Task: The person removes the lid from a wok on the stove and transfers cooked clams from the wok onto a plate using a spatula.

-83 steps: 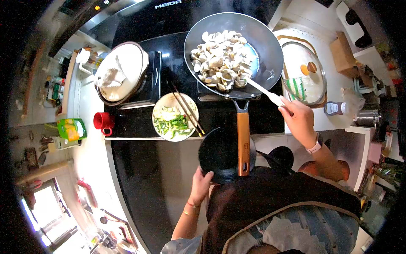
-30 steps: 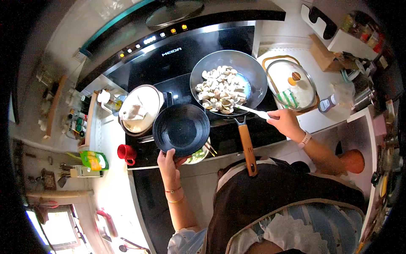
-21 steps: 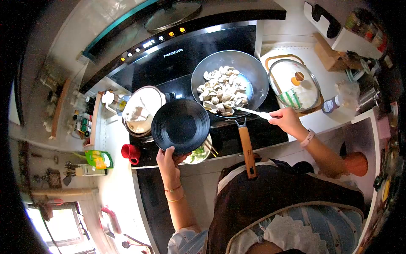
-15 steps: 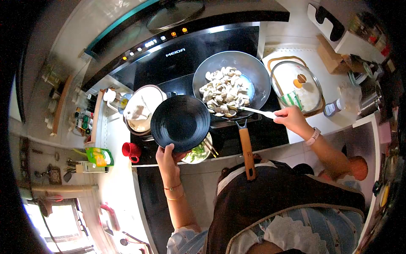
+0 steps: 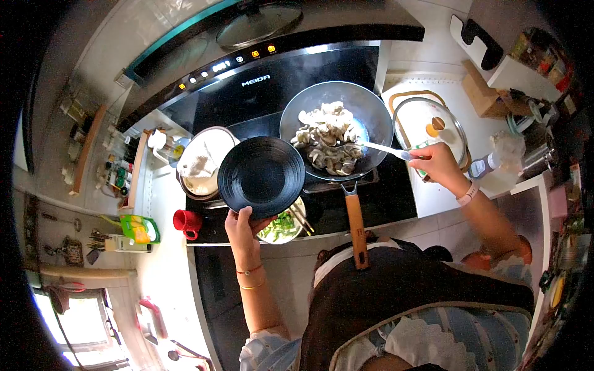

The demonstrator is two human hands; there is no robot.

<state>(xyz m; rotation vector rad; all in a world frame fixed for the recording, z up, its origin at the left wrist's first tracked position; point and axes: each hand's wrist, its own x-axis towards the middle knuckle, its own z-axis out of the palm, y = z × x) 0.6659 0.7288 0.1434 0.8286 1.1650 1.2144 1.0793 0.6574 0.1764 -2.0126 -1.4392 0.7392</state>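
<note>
My left hand [image 5: 242, 228] grips the near rim of a black ridged plate [image 5: 261, 176], thumb on top, and holds it left of the wok. Nothing lies on the plate. My right hand [image 5: 438, 165] is closed around the handle of a white cooking utensil [image 5: 383, 148]. Its head is hidden among the clams, so spoon or spatula I cannot tell. Clams in their shells [image 5: 331, 139] are heaped in the grey wok [image 5: 377, 111], with a little liquid showing at the right. The wok's wooden handle [image 5: 355, 226] points toward my body.
Left of the plate stands a pot [image 5: 210, 145] with something white inside. Under the plate's near edge sits a bowl of chopped greens [image 5: 278, 230] with chopsticks across it. A red mug [image 5: 185, 222] stands at the left. On the right counter lie a glass lid [image 5: 455, 136] and a bottle [image 5: 482, 166].
The utensil has pushed in under the clams, and part of the heap is shifted toward the far side. My right hand moved slightly right and up. The plate stays nearly in place.
</note>
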